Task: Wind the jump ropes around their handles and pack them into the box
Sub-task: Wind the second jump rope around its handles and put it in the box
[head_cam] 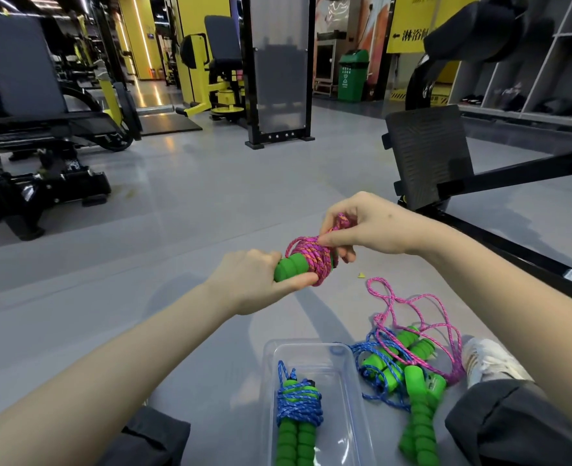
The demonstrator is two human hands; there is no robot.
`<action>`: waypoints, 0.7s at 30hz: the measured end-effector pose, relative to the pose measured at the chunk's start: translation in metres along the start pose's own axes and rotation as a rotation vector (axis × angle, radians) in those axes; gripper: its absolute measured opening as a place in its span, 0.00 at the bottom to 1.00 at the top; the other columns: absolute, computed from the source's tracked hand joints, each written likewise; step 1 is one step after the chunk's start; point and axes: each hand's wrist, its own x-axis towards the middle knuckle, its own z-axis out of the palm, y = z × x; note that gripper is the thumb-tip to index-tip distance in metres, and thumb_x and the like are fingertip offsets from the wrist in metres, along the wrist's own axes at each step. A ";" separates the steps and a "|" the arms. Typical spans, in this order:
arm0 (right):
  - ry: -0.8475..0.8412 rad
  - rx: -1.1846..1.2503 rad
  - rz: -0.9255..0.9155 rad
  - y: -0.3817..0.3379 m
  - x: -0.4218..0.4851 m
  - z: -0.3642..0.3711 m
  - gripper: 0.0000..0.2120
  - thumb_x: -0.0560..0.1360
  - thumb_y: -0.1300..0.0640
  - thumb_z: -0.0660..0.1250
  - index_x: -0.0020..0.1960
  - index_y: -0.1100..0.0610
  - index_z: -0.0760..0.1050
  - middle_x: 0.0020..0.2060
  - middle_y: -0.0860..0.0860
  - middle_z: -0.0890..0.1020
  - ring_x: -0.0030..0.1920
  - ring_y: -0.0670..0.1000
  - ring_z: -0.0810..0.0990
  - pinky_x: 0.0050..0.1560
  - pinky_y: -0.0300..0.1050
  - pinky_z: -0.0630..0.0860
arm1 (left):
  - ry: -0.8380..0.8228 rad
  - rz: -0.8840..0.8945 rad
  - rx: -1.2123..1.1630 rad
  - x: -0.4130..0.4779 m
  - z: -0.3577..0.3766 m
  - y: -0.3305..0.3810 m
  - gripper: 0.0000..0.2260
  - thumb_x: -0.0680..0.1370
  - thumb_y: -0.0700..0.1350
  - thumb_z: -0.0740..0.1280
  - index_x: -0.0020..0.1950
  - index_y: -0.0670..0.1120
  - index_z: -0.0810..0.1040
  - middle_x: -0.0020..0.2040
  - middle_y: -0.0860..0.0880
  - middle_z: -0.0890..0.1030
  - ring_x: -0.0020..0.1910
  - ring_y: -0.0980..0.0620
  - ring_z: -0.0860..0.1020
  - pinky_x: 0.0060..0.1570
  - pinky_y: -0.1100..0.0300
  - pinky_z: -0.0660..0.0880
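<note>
While I sit on the grey gym floor (210, 196), my left hand (251, 280) is closed around the green foam handles (293, 266) of a pink rope (311, 260), thumb along the underside and fingers curled over the top. The rope is coiled in tight turns about the handles, held up in the air above the floor, between my two hands. My right hand (368, 227) comes in from the other side, thumb and forefinger pinched shut on a loop of that same rope at the far end of the coil, the other fingers bent loosely beneath.

Below, between my knees, stands a clear box (352, 398). Inside it, against the left wall, lies a blue rope (298, 401) already wound about its own pair of green handles. Just beside the box's right wall, on the floor, lies a heap (409, 364) of loose ropes, pink and blue cord tangled over several green handles; one pink loop trails away from the heap towards my right arm. My white shoe (489, 361) rests just right of the heap. Black and yellow gym machines (42, 129) stand well apart, across the floor.
</note>
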 end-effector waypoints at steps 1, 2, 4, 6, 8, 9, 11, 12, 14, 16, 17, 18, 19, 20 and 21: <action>-0.001 0.038 -0.004 0.003 0.000 0.002 0.04 0.74 0.64 0.68 0.43 0.66 0.77 0.27 0.56 0.79 0.27 0.53 0.76 0.36 0.47 0.76 | 0.014 0.028 0.060 -0.001 -0.002 0.000 0.27 0.72 0.72 0.52 0.44 0.48 0.69 0.40 0.50 0.74 0.42 0.48 0.73 0.39 0.57 0.65; -0.014 0.058 -0.007 0.005 0.001 0.004 0.04 0.74 0.64 0.68 0.43 0.66 0.78 0.28 0.56 0.79 0.29 0.53 0.76 0.37 0.49 0.76 | 0.033 0.063 0.125 -0.001 -0.003 0.001 0.27 0.72 0.72 0.52 0.44 0.48 0.68 0.42 0.49 0.75 0.43 0.48 0.74 0.39 0.57 0.65; -0.066 0.051 -0.008 0.006 0.001 0.006 0.05 0.75 0.63 0.67 0.44 0.65 0.78 0.29 0.56 0.80 0.31 0.51 0.76 0.38 0.47 0.74 | 0.053 0.137 0.217 -0.001 0.001 0.003 0.27 0.72 0.72 0.52 0.44 0.48 0.67 0.46 0.47 0.77 0.46 0.46 0.77 0.39 0.58 0.65; -0.122 0.038 0.001 0.004 0.001 0.008 0.06 0.76 0.61 0.66 0.44 0.63 0.79 0.30 0.55 0.81 0.32 0.48 0.76 0.39 0.42 0.73 | 0.027 0.179 0.249 -0.002 0.007 0.006 0.27 0.72 0.72 0.52 0.45 0.48 0.67 0.47 0.46 0.77 0.48 0.45 0.77 0.39 0.57 0.64; -0.159 0.040 0.007 0.002 0.001 0.009 0.07 0.77 0.60 0.65 0.45 0.62 0.78 0.31 0.54 0.82 0.32 0.46 0.77 0.40 0.39 0.76 | 0.002 0.188 0.258 -0.002 0.011 0.008 0.28 0.72 0.72 0.51 0.46 0.47 0.68 0.46 0.46 0.77 0.46 0.44 0.77 0.39 0.57 0.64; -0.167 0.043 0.005 0.002 0.001 0.008 0.07 0.77 0.61 0.64 0.45 0.63 0.78 0.31 0.54 0.82 0.32 0.46 0.78 0.41 0.39 0.76 | -0.025 0.171 0.238 -0.003 0.011 0.008 0.28 0.72 0.72 0.51 0.46 0.47 0.69 0.45 0.46 0.77 0.45 0.44 0.76 0.38 0.56 0.65; -0.148 0.060 -0.008 0.000 -0.001 0.002 0.06 0.77 0.62 0.64 0.43 0.63 0.78 0.30 0.53 0.82 0.32 0.46 0.79 0.40 0.38 0.77 | -0.134 0.073 0.039 -0.003 0.011 0.003 0.28 0.73 0.71 0.52 0.44 0.46 0.71 0.38 0.48 0.75 0.38 0.47 0.74 0.35 0.57 0.66; -0.113 0.079 -0.012 -0.001 -0.003 -0.004 0.07 0.76 0.63 0.64 0.42 0.64 0.77 0.30 0.52 0.83 0.31 0.46 0.79 0.40 0.38 0.77 | -0.215 -0.002 -0.163 -0.003 0.011 -0.001 0.29 0.74 0.71 0.52 0.44 0.46 0.72 0.35 0.49 0.74 0.35 0.49 0.74 0.33 0.58 0.67; -0.011 0.128 -0.002 -0.004 -0.009 -0.019 0.10 0.76 0.62 0.64 0.42 0.69 0.76 0.30 0.54 0.84 0.31 0.47 0.80 0.39 0.36 0.79 | -0.329 -0.168 -0.609 -0.003 0.010 -0.013 0.30 0.74 0.71 0.50 0.44 0.46 0.76 0.34 0.49 0.75 0.31 0.51 0.74 0.30 0.63 0.70; 0.080 0.148 -0.010 -0.004 -0.014 -0.031 0.11 0.77 0.61 0.63 0.43 0.70 0.75 0.33 0.57 0.83 0.32 0.46 0.80 0.39 0.34 0.79 | -0.381 -0.287 -0.924 -0.002 0.009 -0.024 0.32 0.75 0.70 0.47 0.44 0.45 0.77 0.34 0.48 0.77 0.30 0.51 0.74 0.31 0.64 0.71; 0.113 0.134 -0.020 -0.005 -0.016 -0.034 0.11 0.78 0.60 0.62 0.44 0.68 0.76 0.34 0.57 0.83 0.32 0.44 0.81 0.40 0.33 0.79 | -0.402 -0.315 -1.031 -0.001 0.009 -0.028 0.33 0.75 0.70 0.47 0.45 0.43 0.77 0.33 0.47 0.77 0.29 0.50 0.74 0.30 0.64 0.71; 0.144 0.117 -0.030 -0.006 -0.017 -0.035 0.11 0.78 0.59 0.62 0.45 0.67 0.77 0.36 0.55 0.83 0.34 0.43 0.81 0.41 0.32 0.79 | -0.419 -0.331 -1.101 0.000 0.008 -0.030 0.34 0.75 0.70 0.47 0.46 0.42 0.77 0.33 0.47 0.76 0.29 0.50 0.73 0.29 0.64 0.70; 0.173 0.116 -0.040 -0.008 -0.016 -0.034 0.12 0.79 0.59 0.61 0.47 0.66 0.78 0.37 0.54 0.83 0.35 0.41 0.82 0.43 0.32 0.79 | -0.434 -0.346 -1.144 0.002 0.008 -0.031 0.35 0.75 0.70 0.47 0.47 0.41 0.77 0.32 0.47 0.76 0.29 0.50 0.73 0.29 0.63 0.70; 0.198 0.146 -0.040 -0.009 -0.015 -0.032 0.13 0.79 0.58 0.60 0.49 0.66 0.79 0.39 0.54 0.83 0.36 0.41 0.82 0.44 0.32 0.79 | -0.448 -0.363 -1.173 0.003 0.008 -0.030 0.35 0.75 0.70 0.47 0.47 0.41 0.77 0.32 0.47 0.76 0.29 0.50 0.73 0.29 0.63 0.70; 0.217 0.195 -0.028 -0.011 -0.014 -0.030 0.14 0.79 0.58 0.59 0.50 0.67 0.78 0.40 0.56 0.83 0.36 0.42 0.83 0.45 0.33 0.80 | -0.463 -0.379 -1.195 0.004 0.010 -0.029 0.35 0.75 0.70 0.47 0.46 0.41 0.77 0.32 0.46 0.76 0.29 0.50 0.73 0.30 0.63 0.70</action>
